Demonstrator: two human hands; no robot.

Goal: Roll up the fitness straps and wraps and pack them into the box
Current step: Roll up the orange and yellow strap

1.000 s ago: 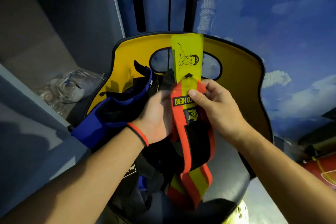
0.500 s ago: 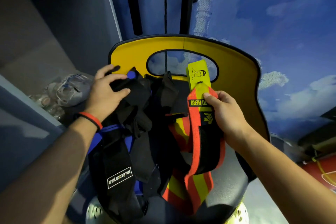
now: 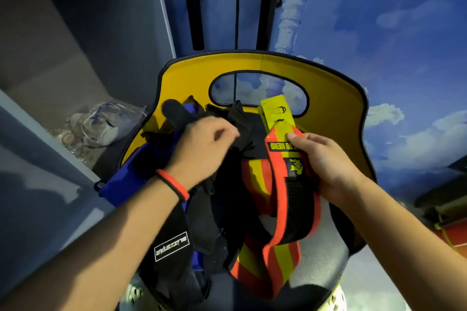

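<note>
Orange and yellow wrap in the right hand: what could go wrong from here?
1. The right hand pinches the orange and yellow wrap only near its top. The long tail loops loose below and could slip or twist while being rolled.
2. That tail lies against the black straps, so pulling it free may snag them.
3. The black logo strap hangs low at the near edge of the yellow seat and might slide off.

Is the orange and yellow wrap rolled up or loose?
Loose. The wrap hangs from the right hand in an open loop, its striped tail trailing onto the chair.
</note>
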